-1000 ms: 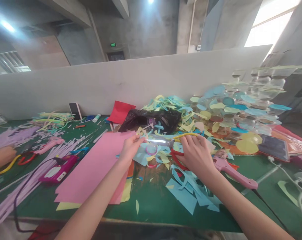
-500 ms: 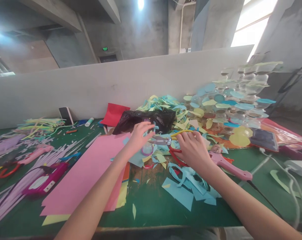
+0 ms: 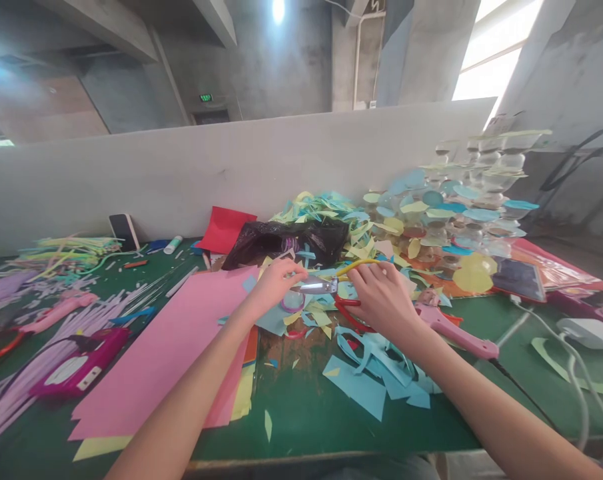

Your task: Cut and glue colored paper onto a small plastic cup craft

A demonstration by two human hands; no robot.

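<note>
My right hand (image 3: 384,290) is closed round the handles of a pair of scissors (image 3: 322,287), one handle yellow and one red. The metal blades point left toward my left hand (image 3: 276,283). That hand's fingers are pinched together near the blade tips, and whatever they hold is hidden. Just under the blades stands a small clear cup with a purple rim (image 3: 293,302), among blue and yellow paper scraps (image 3: 321,317). A small blue paper strip (image 3: 307,253) shows above my left fingertips, in front of a black plastic bag (image 3: 261,240).
Pink paper sheets (image 3: 166,347) lie left of my hands. Further left are a magenta device (image 3: 81,363) and a pink glue gun (image 3: 58,313). Another pink glue gun (image 3: 461,333) lies by my right forearm. Cut light-blue paper (image 3: 356,387) is near the front. Stacked clear cups (image 3: 501,167) rise at back right.
My left hand's fingers have gone from spread to pinched, lower and nearer the blade tips. The small blue paper strip now appears apart from them. My right hand keeps hold of the scissors.
</note>
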